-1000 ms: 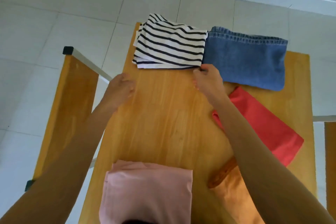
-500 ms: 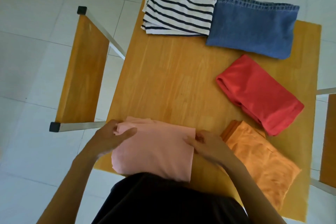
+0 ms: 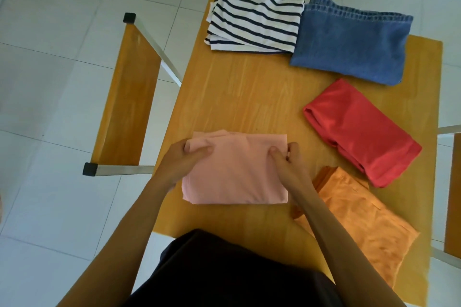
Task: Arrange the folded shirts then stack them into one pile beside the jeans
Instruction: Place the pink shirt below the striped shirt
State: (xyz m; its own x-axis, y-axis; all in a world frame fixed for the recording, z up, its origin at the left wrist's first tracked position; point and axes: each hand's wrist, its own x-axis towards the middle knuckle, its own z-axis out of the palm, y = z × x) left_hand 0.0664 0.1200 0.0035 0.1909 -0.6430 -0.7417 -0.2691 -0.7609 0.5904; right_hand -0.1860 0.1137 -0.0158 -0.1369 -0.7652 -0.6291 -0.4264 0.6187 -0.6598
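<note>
A folded pink shirt (image 3: 237, 172) lies near the front of the wooden table (image 3: 239, 92). My left hand (image 3: 185, 159) grips its left edge and my right hand (image 3: 287, 159) pinches its right edge, thumbs on top. At the far end a black-and-white striped shirt (image 3: 254, 25) lies flat, touching the folded blue jeans (image 3: 349, 42) on its right. A folded red shirt (image 3: 361, 132) sits at the right side. Below it, a folded orange shirt (image 3: 364, 222) lies at the front right, partly under my right forearm.
A wooden bench (image 3: 124, 102) with metal legs stands left of the table. Part of another bench (image 3: 452, 194) shows at the right edge. White tiled floor (image 3: 62, 45) surrounds everything. Bare tabletop lies between the pink shirt and the striped one.
My hands left the striped shirt at the far end and came back to the pink shirt. They now hold both its sides, and it sits farther onto the table than half a second ago.
</note>
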